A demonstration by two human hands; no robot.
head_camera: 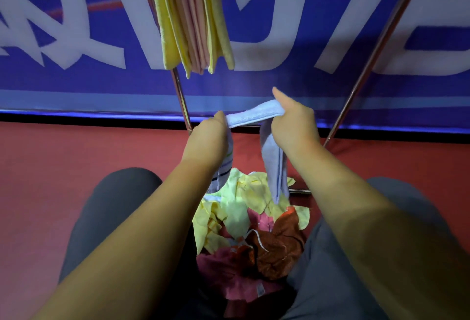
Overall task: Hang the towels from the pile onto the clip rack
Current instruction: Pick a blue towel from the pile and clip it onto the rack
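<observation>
Red matte floor (76, 156) under a blue banner with large white lettering (76, 77); grey-trousered knees (114, 205) frame the view on either side. Item 1: pale white terry towel with dark stripes near one end (254, 114), stretched and bunched between both hands, above the pile and in front of the rack; both ends dangle toward the pile's top, contact not clear. Item 2: left hand (211, 139), fingers curled round the towel's upper edge. Item 3: right hand (292, 126), gripping the same edge, forefinger stretched forward. Item 4: loose pile of yellow, pink and rust-brown towels (254, 230), on the floor between the knees. Item 5: slanted chrome rack legs (376, 47), with yellow and pink hung towels (193, 19) packed close together above; the clips lie out of view past the top edge. Risks, as judged: the held edge is rolled like a rope, so a clip may catch a single fold and let the towel slide free; the trailing ends may snag a pile towel and drag it upward on the lift; the hung towels crowd the near side, so the new one may knock them or find no free clip within reach.
</observation>
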